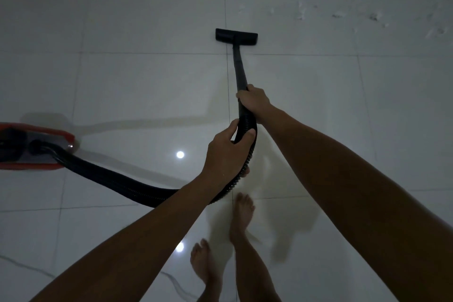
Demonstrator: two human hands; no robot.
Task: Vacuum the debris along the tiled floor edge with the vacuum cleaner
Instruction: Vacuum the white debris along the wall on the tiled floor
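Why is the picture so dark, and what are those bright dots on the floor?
Head view: dim room, so arms and hose go near black; the two white dots are lamp glare on glossy tiles; soft reflections of the wand and arms smear across them; the debris looks faint; grout lines bow from the wide lens.
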